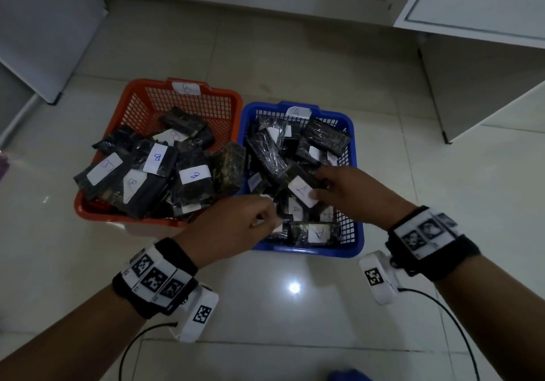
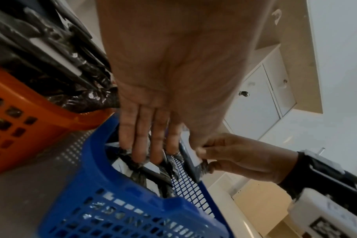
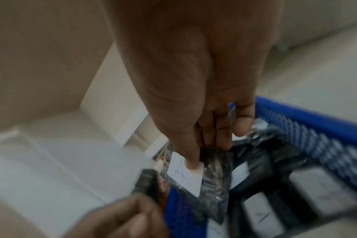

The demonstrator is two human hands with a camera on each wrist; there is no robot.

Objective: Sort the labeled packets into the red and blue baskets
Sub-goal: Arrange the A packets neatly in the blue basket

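A red basket (image 1: 88, 212) tagged B holds several black packets with white B labels (image 1: 193, 175). To its right, a blue basket (image 1: 355, 245) tagged A holds several A packets. My right hand (image 1: 317, 187) grips one black packet (image 1: 302, 190) labelled A above the blue basket's pile, thumb on its white label (image 3: 185, 173). My left hand (image 1: 265, 218) hovers at the blue basket's near left corner. Its fingers (image 2: 145, 145) lie fairly straight, tips touching the crinkled packets inside. The thumb is hidden.
Both baskets stand side by side on a glossy tiled floor (image 1: 295, 307). White cabinets (image 1: 477, 3) rise at the back and right, with another panel (image 1: 44, 26) at the left. Cables trail from both wrist cameras.
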